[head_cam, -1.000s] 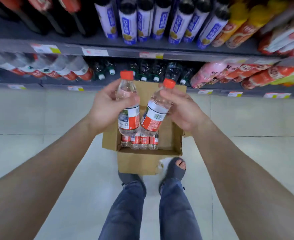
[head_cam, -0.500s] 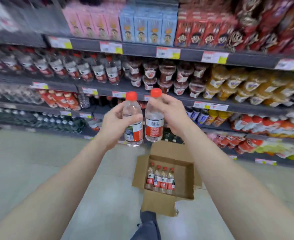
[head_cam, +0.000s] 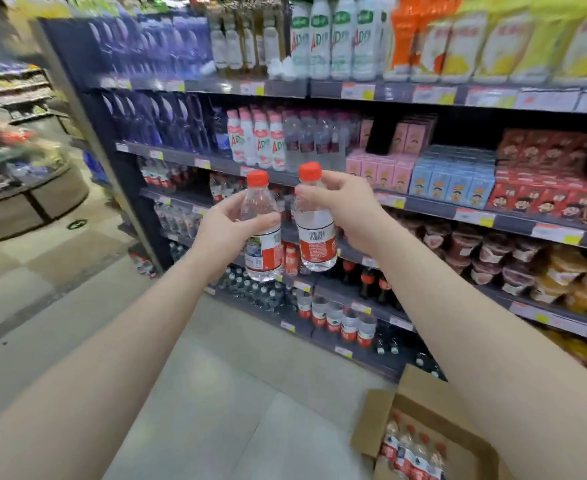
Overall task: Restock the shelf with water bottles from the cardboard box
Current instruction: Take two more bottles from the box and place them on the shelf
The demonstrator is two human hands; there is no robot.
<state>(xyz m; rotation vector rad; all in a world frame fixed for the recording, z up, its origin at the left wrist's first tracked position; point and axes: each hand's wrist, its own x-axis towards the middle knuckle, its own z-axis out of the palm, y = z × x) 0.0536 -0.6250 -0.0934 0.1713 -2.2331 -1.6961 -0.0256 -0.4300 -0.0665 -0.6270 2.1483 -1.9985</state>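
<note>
Since the earlier frames both bottles have risen from over the cardboard box (head_cam: 420, 407), now at the lower right of the frame, to the middle of the frame in front of the shelf (head_cam: 319, 285). Left hand (head_cam: 222, 230) is wrapped closed around the left bottle (head_cam: 262, 237) and right hand (head_cam: 347, 206) pinches the right bottle (head_cam: 314, 230) near its neck; neither is shelved yet, and more bottles stand in the box, so I judge much restocking remains. Each bottle is clear, upright, with an orange-red cap and red-and-white label.
</note>
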